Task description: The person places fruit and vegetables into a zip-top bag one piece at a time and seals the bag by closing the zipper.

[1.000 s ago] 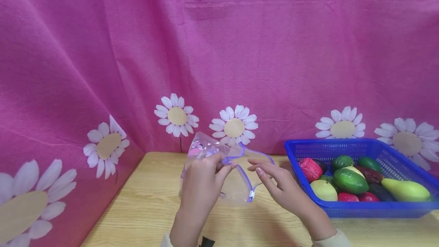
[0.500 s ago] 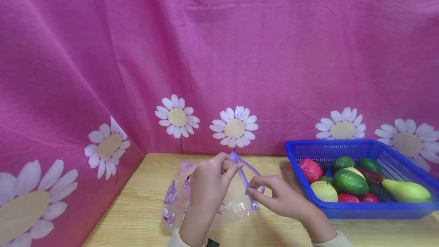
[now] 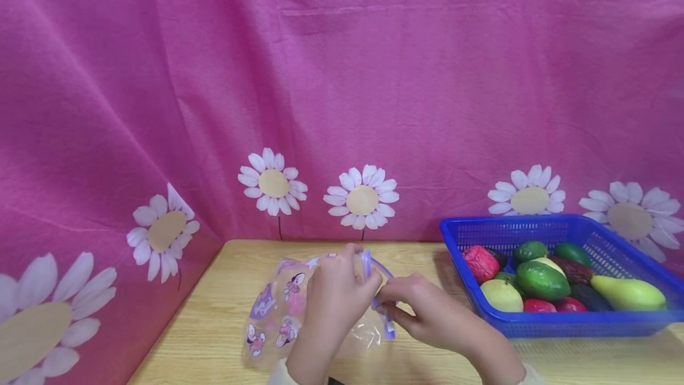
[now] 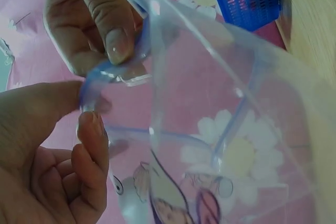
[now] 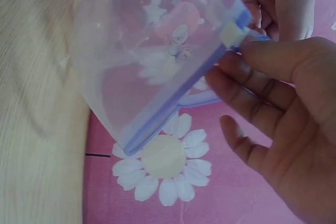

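A clear plastic bag (image 3: 288, 308) with pink cartoon prints and a purple zip edge lies at the middle of the table. The left hand (image 3: 333, 293) pinches the zip edge between thumb and fingers; in the left wrist view this hand (image 4: 58, 150) has its other fingers curled. Just to its right, the right hand (image 3: 427, 311) pinches the same edge. In the right wrist view the thumb and fingers of the right hand (image 5: 283, 98) are at the white slider (image 5: 232, 34) on the zip edge (image 5: 173, 103). The bag's mouth looks partly apart in the left wrist view.
A blue basket (image 3: 566, 322) holding several fruits, among them a green avocado (image 3: 542, 281) and a yellow-green pear (image 3: 627, 294), stands on the right of the wooden table (image 3: 208, 314). A pink cloth (image 3: 406, 106) with printed daisies hangs behind and at the left.
The right hand, earlier with its fingers extended, has come in to the zip edge and pinches it near the left hand. The bag has come down flatter, and its mouth looks narrower.
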Motion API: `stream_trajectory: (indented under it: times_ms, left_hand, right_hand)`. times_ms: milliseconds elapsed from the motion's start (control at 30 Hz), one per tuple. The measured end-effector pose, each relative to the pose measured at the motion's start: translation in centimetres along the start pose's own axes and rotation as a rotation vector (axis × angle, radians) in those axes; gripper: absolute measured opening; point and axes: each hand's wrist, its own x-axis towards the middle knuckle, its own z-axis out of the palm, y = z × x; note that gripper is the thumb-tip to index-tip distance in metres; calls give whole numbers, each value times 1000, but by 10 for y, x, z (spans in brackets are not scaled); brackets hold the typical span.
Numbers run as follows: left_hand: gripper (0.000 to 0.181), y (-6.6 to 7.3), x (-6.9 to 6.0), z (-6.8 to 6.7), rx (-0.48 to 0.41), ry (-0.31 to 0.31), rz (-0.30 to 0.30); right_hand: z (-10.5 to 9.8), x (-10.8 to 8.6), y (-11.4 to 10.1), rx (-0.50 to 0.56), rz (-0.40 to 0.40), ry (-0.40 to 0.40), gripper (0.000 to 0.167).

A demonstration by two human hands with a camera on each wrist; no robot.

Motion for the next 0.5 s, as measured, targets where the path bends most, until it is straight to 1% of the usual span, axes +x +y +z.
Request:
stream_trajectory:
  times_ms: [67,133,200,233,300,333,400,467,500]
  left_hand:
    - [37,0,0,1,0,4,16]
    - [39,0,0,2,13,13,37]
    - [43,0,0,2,27,19,51]
    - [45,0,0,1,34,20,50]
    - [50,-1,1,0,40,27,49]
    - [52,0,1,-1,38,32,48]
    - [55,0,2,-2,24,49,50]
    - [57,1,3,-3,3,64,51]
    - [56,2,4,-3,-7,71,52]
  right_hand:
    - [-1,0,-3,-5,31,-26,20]
    - [-3,0,-4,1,80,-45,16]
    - [-7,-2,-3,-10,124,-33,13]
    - [-10,-3,-2,-30,141,-8,15]
    - [-19,-7,3,-86,189,70,23]
    - [-25,-10,6,-119,222,119,28]
    - [-39,-19,14,-223,285,222,34]
    - [-54,-31,23,-316,399,292,36]
    - [-61,-38,27,-345,470,297,37]
